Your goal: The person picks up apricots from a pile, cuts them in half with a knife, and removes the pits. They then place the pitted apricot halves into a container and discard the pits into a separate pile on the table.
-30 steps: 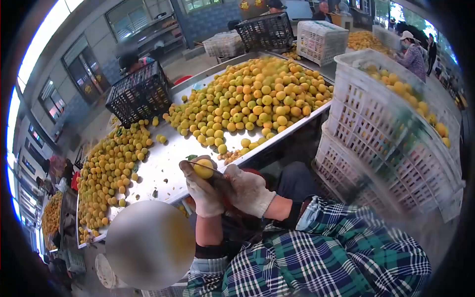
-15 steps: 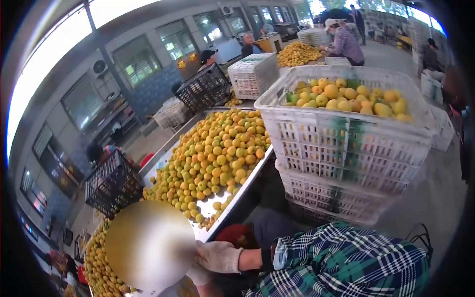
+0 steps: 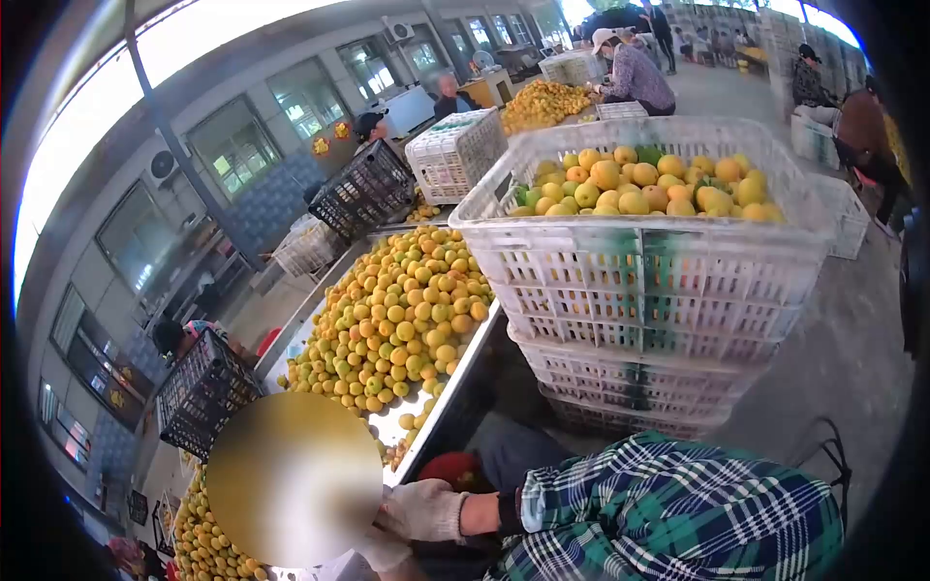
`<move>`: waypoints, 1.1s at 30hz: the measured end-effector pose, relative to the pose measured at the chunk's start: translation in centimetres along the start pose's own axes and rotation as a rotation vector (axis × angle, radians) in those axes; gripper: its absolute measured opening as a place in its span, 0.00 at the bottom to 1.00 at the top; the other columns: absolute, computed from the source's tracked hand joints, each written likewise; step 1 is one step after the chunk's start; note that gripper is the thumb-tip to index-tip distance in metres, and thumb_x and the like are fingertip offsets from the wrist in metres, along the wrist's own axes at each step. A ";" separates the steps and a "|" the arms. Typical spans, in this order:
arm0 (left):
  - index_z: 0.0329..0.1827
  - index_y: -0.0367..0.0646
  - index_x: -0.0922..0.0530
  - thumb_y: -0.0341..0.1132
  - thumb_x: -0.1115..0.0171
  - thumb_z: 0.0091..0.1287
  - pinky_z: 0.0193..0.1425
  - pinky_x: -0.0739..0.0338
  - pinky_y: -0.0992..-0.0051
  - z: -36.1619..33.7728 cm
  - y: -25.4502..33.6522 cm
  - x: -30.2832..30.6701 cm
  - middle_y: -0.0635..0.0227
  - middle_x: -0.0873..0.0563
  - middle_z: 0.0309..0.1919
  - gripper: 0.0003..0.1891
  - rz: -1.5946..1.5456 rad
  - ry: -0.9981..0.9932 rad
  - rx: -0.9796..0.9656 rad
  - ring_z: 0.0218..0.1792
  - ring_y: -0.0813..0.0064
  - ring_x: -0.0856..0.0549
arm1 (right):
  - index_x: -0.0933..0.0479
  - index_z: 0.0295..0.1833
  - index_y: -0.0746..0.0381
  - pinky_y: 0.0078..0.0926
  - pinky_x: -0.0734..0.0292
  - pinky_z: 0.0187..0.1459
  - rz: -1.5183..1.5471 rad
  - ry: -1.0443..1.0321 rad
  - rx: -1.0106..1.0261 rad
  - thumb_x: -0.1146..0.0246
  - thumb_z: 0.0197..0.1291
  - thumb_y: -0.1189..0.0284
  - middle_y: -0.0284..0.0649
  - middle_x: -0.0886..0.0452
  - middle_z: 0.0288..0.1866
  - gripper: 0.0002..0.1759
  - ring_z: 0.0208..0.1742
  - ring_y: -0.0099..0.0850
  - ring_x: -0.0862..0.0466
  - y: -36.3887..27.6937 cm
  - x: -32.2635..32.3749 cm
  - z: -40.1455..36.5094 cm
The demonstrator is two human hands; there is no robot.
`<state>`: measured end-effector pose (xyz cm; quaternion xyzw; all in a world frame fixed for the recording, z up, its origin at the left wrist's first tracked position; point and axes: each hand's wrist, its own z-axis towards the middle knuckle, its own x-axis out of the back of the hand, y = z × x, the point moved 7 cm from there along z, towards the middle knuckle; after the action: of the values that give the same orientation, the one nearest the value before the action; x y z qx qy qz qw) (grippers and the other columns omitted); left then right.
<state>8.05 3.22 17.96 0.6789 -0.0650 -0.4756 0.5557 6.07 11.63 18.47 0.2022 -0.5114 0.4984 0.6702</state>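
Observation:
My right hand (image 3: 429,510), in a pale knitted glove below a green plaid sleeve, is at the lower middle beside the near edge of the sorting table (image 3: 448,418). Just below it, my left hand (image 3: 386,550), also gloved, shows only in part. A blurred round patch covers the fingers of both hands, so whatever they hold or touch is hidden. Nearest to them lie yellow-orange fruits (image 3: 392,324) that look like apricots, heaped on the white table top. More of these fruits (image 3: 205,528) lie left of the blurred patch.
To my right stands a stack of white plastic crates (image 3: 630,281), the top one filled with fruit. Black crates (image 3: 363,189) (image 3: 206,392) rest along the table's far side. A white crate (image 3: 455,155) stands behind. A person in a cap (image 3: 635,82) sits by another fruit heap (image 3: 542,105).
The view has turned slightly, so the crates and fruit heap have shifted left in the picture. My hands sit slightly lower in view, still beside the table edge.

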 end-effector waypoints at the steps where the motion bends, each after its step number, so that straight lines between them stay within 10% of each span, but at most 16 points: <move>1: 0.51 0.42 0.28 0.59 0.50 0.72 0.32 0.26 0.74 0.0 0.1 0.2 0.70 0.24 0.28 0.25 0.040 0.005 0.041 0.26 0.77 0.25 | 0.33 0.52 0.67 0.38 0.21 0.28 0.111 -0.013 -0.067 0.53 0.69 0.61 0.48 0.19 0.32 0.19 0.33 0.39 0.14 0.4 -0.3 0.1; 10: 0.59 0.38 0.28 0.53 0.51 0.75 0.30 0.33 0.83 1.3 0.6 -0.2 0.73 0.27 0.29 0.25 0.547 -0.026 -0.439 0.28 0.82 0.29 | 0.21 0.45 0.63 0.30 0.21 0.30 0.108 0.003 -0.008 0.50 0.64 0.65 0.45 0.24 0.41 0.16 0.35 0.36 0.17 2.5 -2.1 0.6; 18: 0.41 0.39 0.25 0.58 0.52 0.73 0.27 0.34 0.84 2.0 -1.3 1.3 0.74 0.25 0.25 0.26 0.553 -0.204 -0.229 0.24 0.83 0.27 | 0.26 0.43 0.65 0.36 0.24 0.23 0.000 0.195 0.167 0.47 0.61 0.63 0.49 0.22 0.36 0.15 0.35 0.38 0.15 2.5 -1.3 -0.8; 22: 0.40 0.37 0.25 0.52 0.45 0.72 0.33 0.29 0.81 0.6 -1.3 -1.4 0.72 0.24 0.28 0.22 0.562 -0.320 -0.204 0.28 0.82 0.25 | 0.31 0.49 0.67 0.37 0.22 0.30 0.303 -0.015 -0.262 0.47 0.62 0.65 0.52 0.18 0.36 0.17 0.38 0.41 0.14 5.0 2.6 -1.1; 29: 0.44 0.32 0.24 0.40 0.33 0.65 0.41 0.24 0.76 -1.2 0.4 -4.7 0.65 0.20 0.34 0.18 0.964 -0.591 -0.558 0.35 0.76 0.22 | 0.27 0.49 0.66 0.36 0.19 0.36 0.214 0.206 -0.223 0.44 0.59 0.67 0.50 0.17 0.33 0.16 0.35 0.42 0.13 6.5 0.4 -0.7; 33: 0.44 0.31 0.23 0.34 0.31 0.62 0.43 0.24 0.74 -1.7 0.8 -5.4 0.63 0.20 0.34 0.16 1.040 -0.633 -0.494 0.36 0.73 0.20 | 0.26 0.47 0.65 0.33 0.19 0.39 0.775 0.507 -0.045 0.42 0.58 0.65 0.49 0.18 0.33 0.16 0.36 0.42 0.14 8.4 -5.9 0.2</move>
<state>6.71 7.43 21.60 0.2386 -0.4339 -0.3226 0.8067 -1.29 12.34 11.30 -0.1468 -0.3803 0.7346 0.5425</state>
